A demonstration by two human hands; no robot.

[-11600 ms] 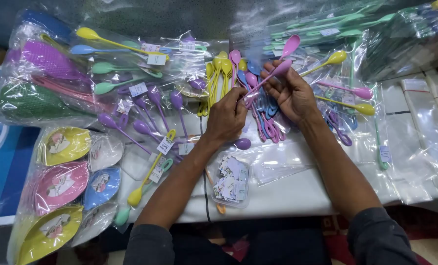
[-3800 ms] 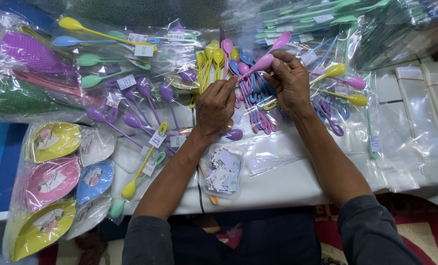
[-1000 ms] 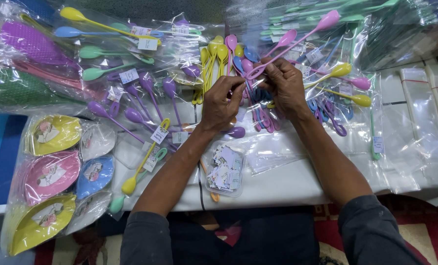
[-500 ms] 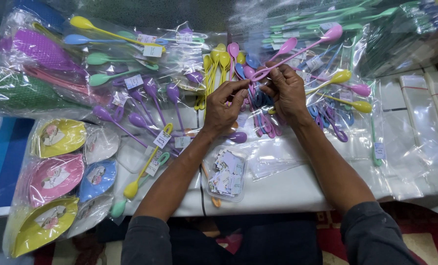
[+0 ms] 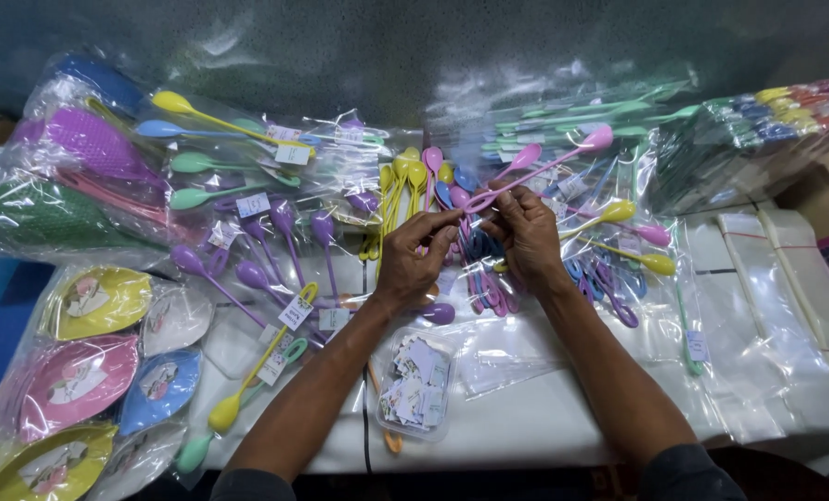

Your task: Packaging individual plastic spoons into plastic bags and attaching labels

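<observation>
- White, the worktop (image 5: 563,427) carries everything; its near edge runs just above the person's forearms, and its far edge is buried under bagged plastic goods.
- Purple and green mesh items in clear bags (image 5: 71,186) fill the far left corner, with leaf-shaped dishes (image 5: 90,380) in yellow, pink and blue stacked down the left edge.
- Clear empty sleeves (image 5: 786,278) lie along the right edge.
- Loose purple spoons (image 5: 275,250) with paper tags spread left of centre.
- A small clear tub of tags (image 5: 414,385) sits near the front edge, between the two forearms.
- The left hand (image 5: 413,262) is closed to a pinch, thumb and forefinger meeting at the near end of the pink long-handled spoon (image 5: 544,167).
- The right hand (image 5: 526,237) is curled around the same end, fingertips touching the left's.
- That spoon rises from the hands toward the far right, its long axis slanting up and away, bowl end well beyond the right hand; both hands grip only the handle's tip, the right one lying nearer along the shaft.
</observation>
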